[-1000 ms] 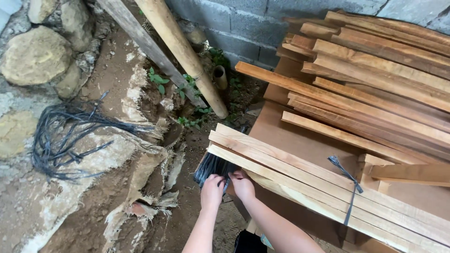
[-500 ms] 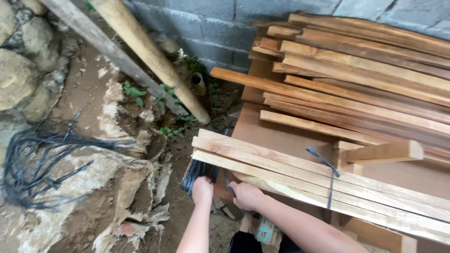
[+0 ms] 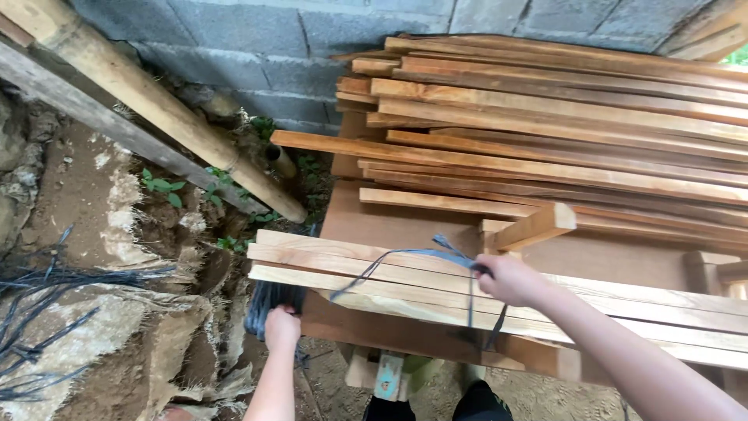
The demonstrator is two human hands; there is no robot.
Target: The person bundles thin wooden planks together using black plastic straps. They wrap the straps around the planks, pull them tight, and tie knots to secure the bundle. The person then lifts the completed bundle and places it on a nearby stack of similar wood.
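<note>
Right now my right hand (image 3: 510,279) sits on top of the nearest bundle of wooden slats (image 3: 592,308), its grip closed around a dark strap (image 3: 405,256). That strap runs from my fist leftward in a loose arc over the top face of the slats toward their cut ends, and another length drops straight down from the same fist across the front edge of the bundle. So the strap crosses the slats, while the slats' long axis runs from lower right to upper left, ending near my left hand (image 3: 281,327).

My left hand is lower and well apart from the right, down past the end of the slats, its grip curled into a bunch of dark strands (image 3: 269,300) that hangs just beneath the slat ends. I cannot tell whether those strands are the far end of the same strap. The right hand is plainly the nearer 1 to the strap's knot point on the bundle; the left is nearer the loose ends.

Behind the bundle a brown board (image 3: 405,226) carries a larger stack of planks (image 3: 561,132), which lies roughly parallel to the slats and leans back toward a grey block wall (image 3: 257,35). A thick bamboo pole (image 3: 156,109) slants down from the upper left to the ground near the slat ends. More dark strands (image 3: 31,312) lie loose on the dirt at far left.
</note>
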